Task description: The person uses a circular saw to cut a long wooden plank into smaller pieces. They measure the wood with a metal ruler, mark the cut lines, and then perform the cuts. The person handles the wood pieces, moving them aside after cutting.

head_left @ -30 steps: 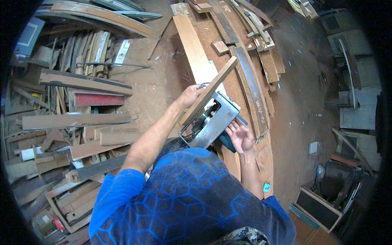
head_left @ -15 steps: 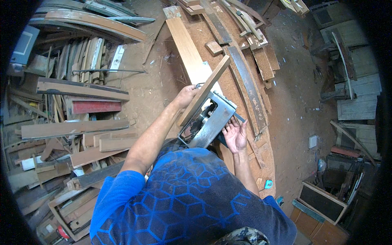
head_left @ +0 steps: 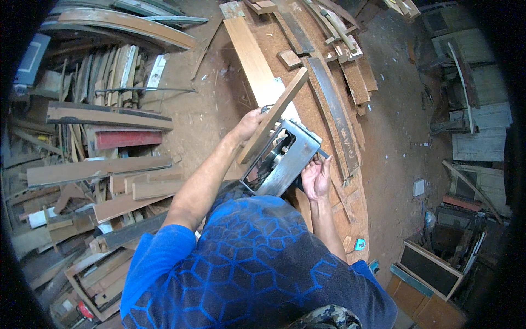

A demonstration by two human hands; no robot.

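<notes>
Right in front of the chest, above the near end of a bench [head_left: 359,219], sits a power tool [head_left: 289,163], tilted, with its metal plate facing up and round metal parts showing through the slot. A wood strip [head_left: 274,116] runs slantwise along the plate's left side, sticking out well past its far end.

Left hand [head_left: 251,125] is closed on the tool's left side, right up against the strip. Fingertips are tucked out of sight, so I can't tell exactly which part they're hooked on. Right hand [head_left: 316,180] is palm up at the plate's right edge, fingers bent in by a short dark bar [head_left: 324,156], thumb sticking up. Can't tell if it's actually gripping anything, since the plate covers some of it.

Past the tool, a pale board [head_left: 249,55] stretches away, with a long dark plank [head_left: 332,107] off to its right and a small block [head_left: 289,60] between them. Teal tape measure [head_left: 359,244] is near the right forearm, by the bench's edge. Loads of lumber [head_left: 98,170] piled up on the left, including one red piece [head_left: 129,139].
</notes>
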